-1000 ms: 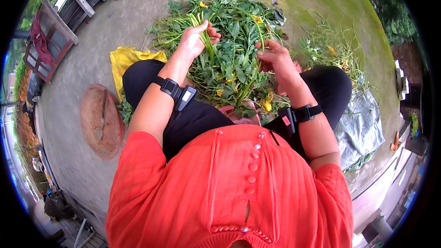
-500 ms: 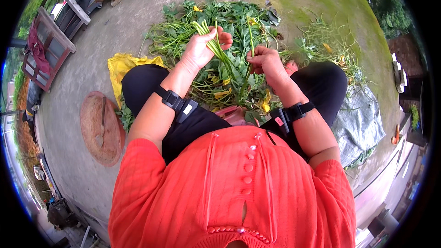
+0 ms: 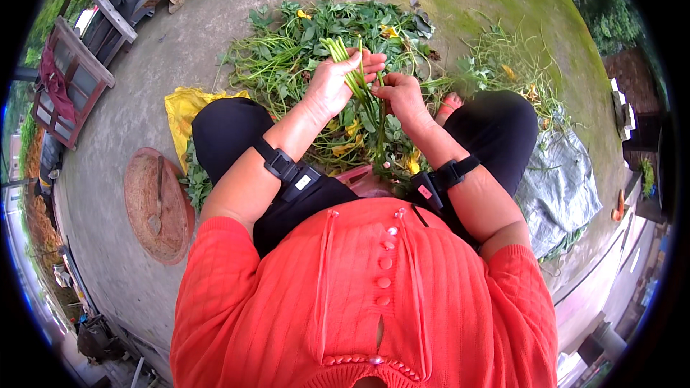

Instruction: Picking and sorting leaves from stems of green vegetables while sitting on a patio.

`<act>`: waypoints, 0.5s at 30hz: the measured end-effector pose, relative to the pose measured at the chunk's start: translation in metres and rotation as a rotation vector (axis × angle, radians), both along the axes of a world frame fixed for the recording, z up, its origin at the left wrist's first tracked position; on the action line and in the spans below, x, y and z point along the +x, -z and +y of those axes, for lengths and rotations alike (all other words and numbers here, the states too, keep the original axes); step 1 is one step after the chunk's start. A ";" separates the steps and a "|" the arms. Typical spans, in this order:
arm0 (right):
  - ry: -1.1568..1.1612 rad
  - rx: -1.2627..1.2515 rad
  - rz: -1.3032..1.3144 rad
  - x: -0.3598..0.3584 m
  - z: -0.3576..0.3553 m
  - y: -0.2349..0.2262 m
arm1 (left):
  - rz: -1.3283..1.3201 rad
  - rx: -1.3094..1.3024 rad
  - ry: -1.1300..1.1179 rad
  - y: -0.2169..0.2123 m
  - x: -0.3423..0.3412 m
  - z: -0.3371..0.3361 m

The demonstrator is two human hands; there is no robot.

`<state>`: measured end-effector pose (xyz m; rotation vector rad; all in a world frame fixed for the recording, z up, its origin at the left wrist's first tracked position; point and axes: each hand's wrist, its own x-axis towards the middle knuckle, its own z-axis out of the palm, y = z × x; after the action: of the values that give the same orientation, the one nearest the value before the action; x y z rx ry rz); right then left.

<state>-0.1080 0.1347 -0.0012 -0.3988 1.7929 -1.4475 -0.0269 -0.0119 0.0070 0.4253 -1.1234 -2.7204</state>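
My left hand [image 3: 336, 85] grips a bunch of green stems [image 3: 352, 72], cut ends pointing up and away from me. Just to its right, my right hand [image 3: 400, 95] pinches the same stems lower down, where leaves hang toward my lap. A big pile of leafy green plants with a few yellow leaves [image 3: 302, 36] lies on the concrete in front of my knees. Each wrist carries a black strap with a small device.
A yellow sack [image 3: 183, 111] lies under the greens at my left knee. A round rusty lid with a tool on it [image 3: 154, 205] sits on the ground to my left. Grey sheeting [image 3: 564, 187] lies at right. A wooden frame [image 3: 72, 79] stands far left.
Both hands have drawn together over the pile. The left hand lifted the stem bunch toward the middle, and the right hand moved in from the right to hold it.
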 end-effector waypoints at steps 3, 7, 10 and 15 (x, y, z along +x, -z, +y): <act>0.043 -0.025 -0.032 -0.001 0.000 0.008 | 0.004 -0.001 -0.003 -0.001 -0.001 0.002; 0.079 -0.057 -0.056 -0.001 0.005 0.002 | 0.015 0.023 -0.017 -0.001 0.001 -0.001; 0.176 -0.041 -0.113 -0.011 0.015 -0.002 | 0.037 -0.008 -0.068 -0.003 0.003 -0.019; 0.220 -0.033 -0.157 -0.030 0.027 -0.009 | -0.061 -0.218 -0.285 -0.015 0.017 -0.048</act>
<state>-0.1384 0.1617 0.0079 -0.1023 1.7294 -1.6136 -0.0102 -0.0598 0.0220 0.5882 -1.2509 -2.3272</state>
